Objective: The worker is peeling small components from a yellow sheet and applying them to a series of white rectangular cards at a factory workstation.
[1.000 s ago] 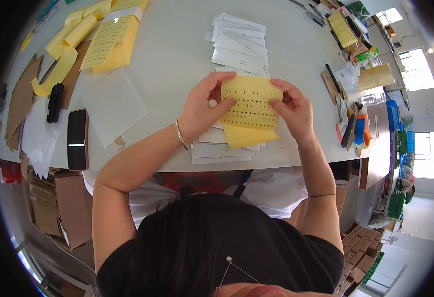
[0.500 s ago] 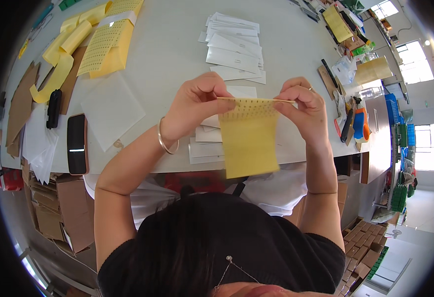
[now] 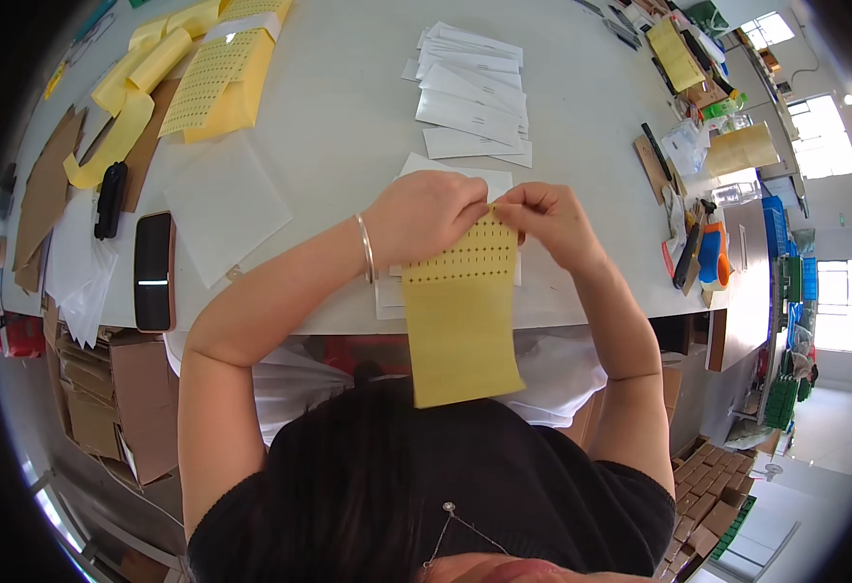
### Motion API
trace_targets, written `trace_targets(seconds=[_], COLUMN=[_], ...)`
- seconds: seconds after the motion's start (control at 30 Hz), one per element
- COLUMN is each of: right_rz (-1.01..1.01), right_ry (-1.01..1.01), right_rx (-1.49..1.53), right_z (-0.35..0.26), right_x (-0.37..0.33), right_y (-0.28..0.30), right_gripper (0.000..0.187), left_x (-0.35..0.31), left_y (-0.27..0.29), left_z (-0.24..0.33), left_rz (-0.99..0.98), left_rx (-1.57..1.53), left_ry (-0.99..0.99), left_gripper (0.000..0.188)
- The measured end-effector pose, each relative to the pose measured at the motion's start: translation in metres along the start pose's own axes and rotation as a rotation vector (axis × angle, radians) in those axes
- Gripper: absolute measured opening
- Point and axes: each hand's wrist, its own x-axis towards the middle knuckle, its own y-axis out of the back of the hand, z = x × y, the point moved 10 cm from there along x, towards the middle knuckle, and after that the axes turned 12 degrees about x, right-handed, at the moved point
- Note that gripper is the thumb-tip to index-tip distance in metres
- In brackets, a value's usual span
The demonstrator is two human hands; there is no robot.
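A yellow sheet of stickers (image 3: 463, 335) hangs from both hands over the near table edge. Rows of small dark marks cover its upper part, while the lower part is plain yellow. My left hand (image 3: 431, 212) pinches the sheet's top edge, its fingers curled and partly hiding the corner. Close beside it, my right hand (image 3: 554, 222) pinches the top edge at the other side. The fingertips of both hands nearly meet. Beneath the sheet and the hands lie some white paper slips (image 3: 392, 296), mostly covered. Farther off, a spread stack of white slips (image 3: 470, 92) lies on the table.
Yellow sticker sheets (image 3: 217, 87) and a curling yellow strip (image 3: 125, 126) lie at the far left. A phone (image 3: 154, 272), a black cutter-like tool (image 3: 110, 199) and a translucent sheet (image 3: 237, 209) are nearer. Orange-and-blue tape (image 3: 714, 255) sits at the right. Cardboard boxes (image 3: 120, 403) stand below the table's left.
My hands have come closer together along the sheet's top edge. The sheet has turned so more of its marked rows show, and its lower end hangs nearer to me.
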Motion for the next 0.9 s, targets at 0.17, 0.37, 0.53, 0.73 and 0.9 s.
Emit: trace_targets(seconds=[0.17, 0.37, 0.53, 0.73, 0.9], right_rz=[0.152, 0.187, 0.234, 0.273, 0.21], right_ry=[0.203, 0.608, 0.583, 0.669, 0.742], right_rx=[-0.073, -0.932, -0.915, -0.97, -1.025], right_z=[-0.001, -0.024, -0.025, -0.029, -0.03], right_x=[0.048, 0.078, 0.089, 0.098, 0.078], right_y=[0.052, 0.04, 0.049, 0.062, 0.053], right_gripper=[0.019, 0.043, 0.039, 0.028, 0.023], left_x=[0.018, 0.024, 0.026, 0.027, 0.029], left_y=[-0.005, -0.014, -0.026, -0.029, -0.026], left_z=[-0.016, -0.025, -0.036, -0.042, -0.041], left_rz=[-0.003, 0.192, 0.05, 0.015, 0.0], left_rx=[0.088, 0.108, 0.103, 0.122, 0.109], left_ry=[0.006, -0.199, -0.116, -0.06, -0.041], left_gripper=[0.024, 0.018, 0.018, 0.02, 0.02])
